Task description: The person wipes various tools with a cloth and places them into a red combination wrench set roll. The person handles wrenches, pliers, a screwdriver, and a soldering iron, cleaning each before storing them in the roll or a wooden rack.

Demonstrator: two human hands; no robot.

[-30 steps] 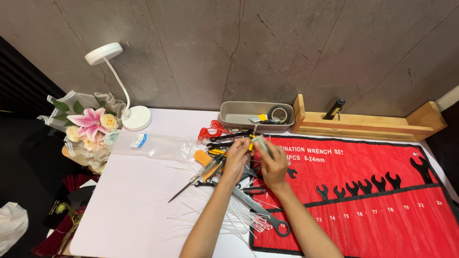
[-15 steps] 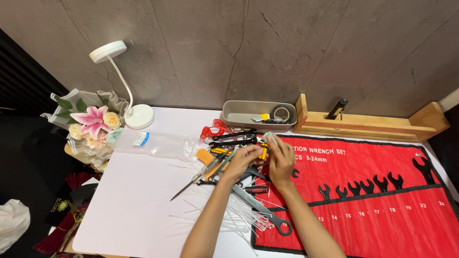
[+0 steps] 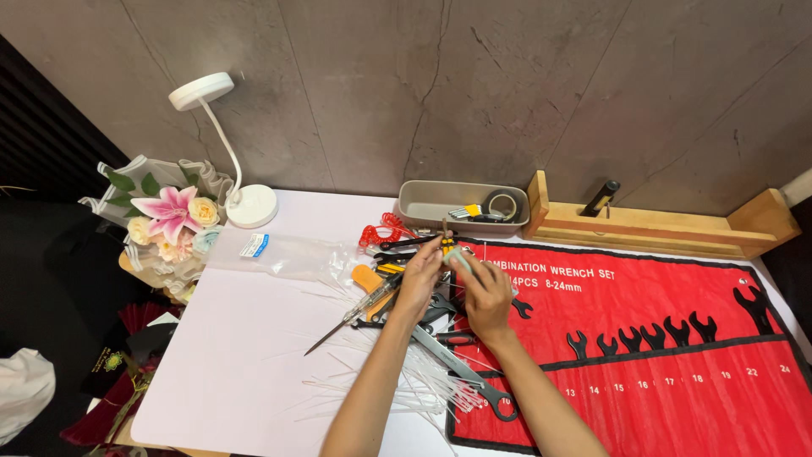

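Step in hand (judged): both hands working one small yellow-and-black tool (image 3: 445, 245) above tool pile (image 3: 423, 315) at left edge of red wrench roll (image 3: 668, 338).
- Left hand (image 3: 420, 283): grip pinching tool's handle, tool upright.
- Right hand (image 3: 486, 296): fingers curled at tool's lower end; grip pinched or loose, cannot tell.
- Further handling calls for a steady hold clear of pile.
- Nearby on tabletop (image 3: 228, 355): white cable ties (image 3: 397, 381), orange-handled screwdriver (image 3: 359, 305), grey tray (image 3: 461, 203).
- Hidden: tool's tip and the pale piece between the fingers, kind unclear.
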